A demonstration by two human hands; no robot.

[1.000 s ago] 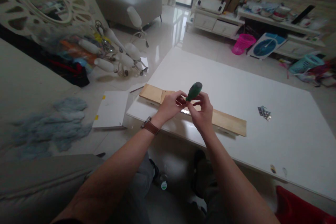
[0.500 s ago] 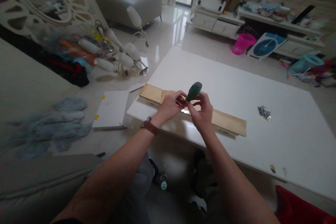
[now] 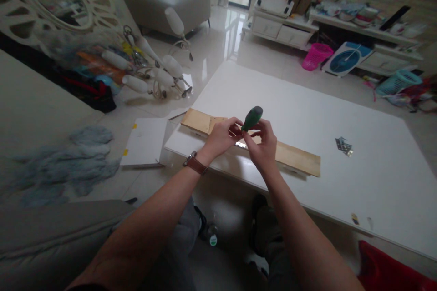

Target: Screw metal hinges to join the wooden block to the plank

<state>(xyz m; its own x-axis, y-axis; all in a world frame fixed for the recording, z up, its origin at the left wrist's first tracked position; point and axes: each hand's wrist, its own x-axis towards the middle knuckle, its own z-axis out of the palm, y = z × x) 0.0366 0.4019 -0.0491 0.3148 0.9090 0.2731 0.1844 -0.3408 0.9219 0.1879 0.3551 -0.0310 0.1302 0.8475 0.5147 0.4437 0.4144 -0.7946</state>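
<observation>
A green screwdriver [image 3: 252, 118] with a dark-ended handle leans up and to the right between my hands. My right hand [image 3: 263, 144] is closed around its lower end, thumb toward the left. Fingers of my left hand [image 3: 221, 137] are pinched together right beside the screwdriver's lower end; what they hold is hidden. Beneath both hands lies a long wooden board [image 3: 297, 157], its bare wood side up. A shiny metal plate [image 3: 241, 144] shows at the board's near edge, between my wrists. The screwdriver's tip is out of sight.
The board rests on a large white panel [image 3: 341, 113]. Several metal hinges [image 3: 343, 146] lie to the right on it. A smaller white panel [image 3: 145, 142] is on the floor at left, near a lamp fixture [image 3: 164, 75]. Something red [image 3: 389, 266] stands at lower right.
</observation>
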